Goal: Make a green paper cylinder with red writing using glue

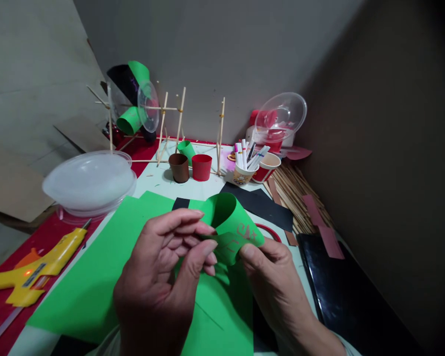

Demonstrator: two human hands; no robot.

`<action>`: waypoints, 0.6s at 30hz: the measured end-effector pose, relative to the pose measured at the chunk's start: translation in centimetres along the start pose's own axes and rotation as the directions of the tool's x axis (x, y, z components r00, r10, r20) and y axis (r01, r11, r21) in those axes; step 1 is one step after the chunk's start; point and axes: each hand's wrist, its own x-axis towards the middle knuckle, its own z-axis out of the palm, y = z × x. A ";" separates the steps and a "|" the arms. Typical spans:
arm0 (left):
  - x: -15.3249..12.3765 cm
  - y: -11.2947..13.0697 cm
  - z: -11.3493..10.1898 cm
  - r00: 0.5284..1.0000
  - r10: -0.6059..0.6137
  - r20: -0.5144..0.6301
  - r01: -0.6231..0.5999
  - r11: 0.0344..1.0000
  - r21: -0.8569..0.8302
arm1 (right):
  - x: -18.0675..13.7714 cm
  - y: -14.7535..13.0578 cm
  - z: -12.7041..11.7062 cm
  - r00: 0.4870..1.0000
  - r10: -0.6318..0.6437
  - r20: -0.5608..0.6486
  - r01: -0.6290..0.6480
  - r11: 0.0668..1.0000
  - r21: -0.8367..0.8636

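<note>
A green paper cone-like tube (244, 230), with brownish marks on its outside, is held above the green sheets. My right hand (272, 269) pinches its lower right edge between thumb and fingers. On the other side, my left hand (166, 267) has its fingers curled and its thumb by the loose overlapping edge of the paper, which runs in between them. The wide end of the tube faces up and left. Beneath both hands lie large green paper sheets (96, 277).
A yellow glue gun (40, 272) with a lit orange light lies at left, near plastic lids (91, 180). Behind stand a stick frame (181, 118), a brown paper cup (179, 168), a red one (201, 168) and a cup of markers (246, 170). Wooden sticks (300, 198) lie right.
</note>
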 end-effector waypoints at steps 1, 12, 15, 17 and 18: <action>0.0 0.1 0.0 1.000 -0.009 0.002 0.009 1.000 0.016 | 0.0 0.0 0.0 1.000 0.000 0.001 0.000 1.000 0.001; 0.7 0.3 -0.9 0.987 0.031 0.160 -0.051 0.991 0.123 | -0.3 -0.3 -0.1 0.999 -0.030 0.021 0.032 0.993 -0.114; 0.8 0.2 -1.1 0.984 0.045 0.175 -0.067 0.990 0.124 | -0.2 -0.8 0.2 0.996 -0.077 0.036 0.082 0.979 -0.189; 0.8 0.2 -1.2 0.982 0.031 0.186 -0.052 0.993 0.109 | -0.2 -1.1 0.3 0.994 -0.106 0.031 0.110 0.968 -0.226; 0.9 0.2 -1.2 0.983 0.024 0.185 -0.042 0.994 0.099 | -0.2 -1.2 0.3 0.993 -0.114 0.026 0.117 0.964 -0.239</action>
